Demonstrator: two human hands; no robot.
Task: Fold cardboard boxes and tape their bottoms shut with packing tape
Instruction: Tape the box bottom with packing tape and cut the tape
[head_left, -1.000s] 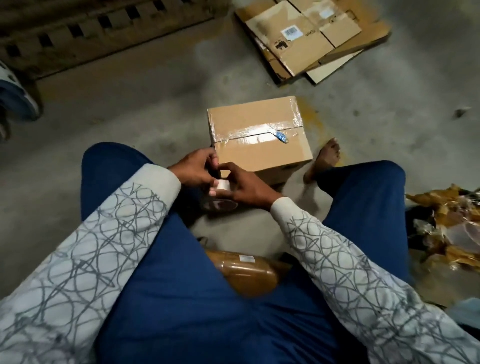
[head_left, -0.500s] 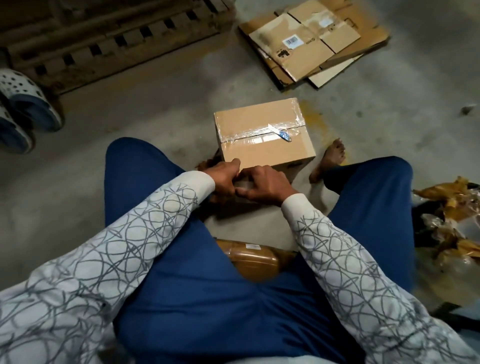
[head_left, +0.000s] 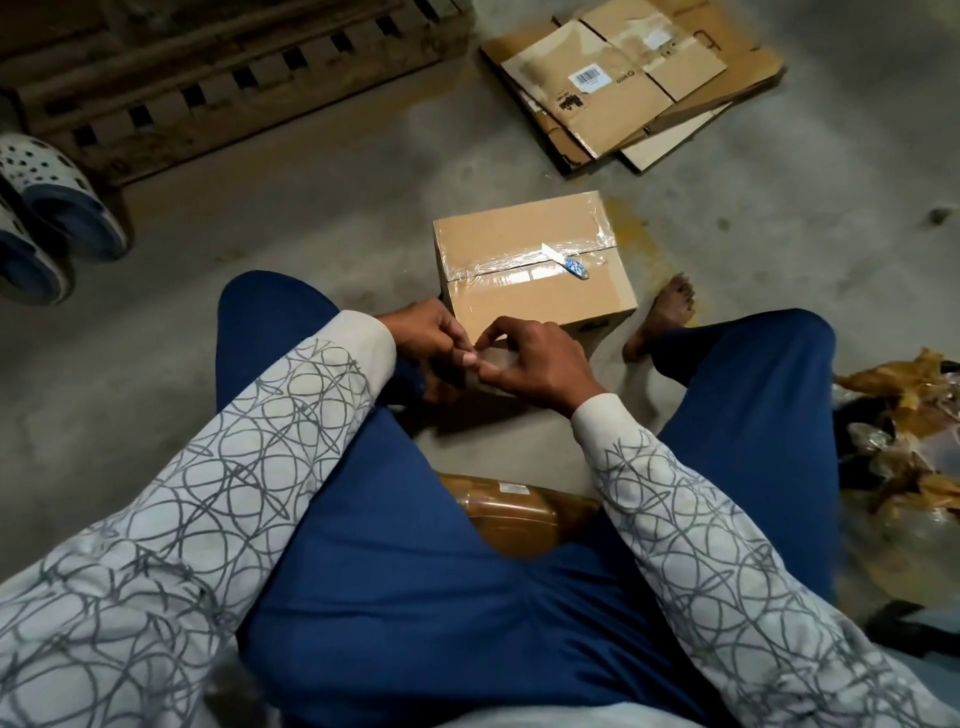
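Cardboard box (head_left: 519, 234) sits on the concrete floor (head_left: 311, 223), its seam taped, with a small blue-handled knife (head_left: 569, 262) lying on top. At the box's 7 o'clock the left hand (head_left: 423, 332) and right hand (head_left: 543, 366) meet. Fingers of both are curled tight, pinching clear tape (head_left: 496, 358) between them (the roll is mostly hidden). Flattened cardboard (head_left: 634, 88) lies at 1 o'clock, sandals (head_left: 52, 208) at 9, a wooden pallet (head_left: 218, 78) at 11, crumpled wrapping (head_left: 904, 447) at 4.

You can read no words. A white barcode sticker (head_left: 588, 78) sits on the flat cardboard (head_left: 626, 106) at the far edge of the floor (head_left: 322, 228).
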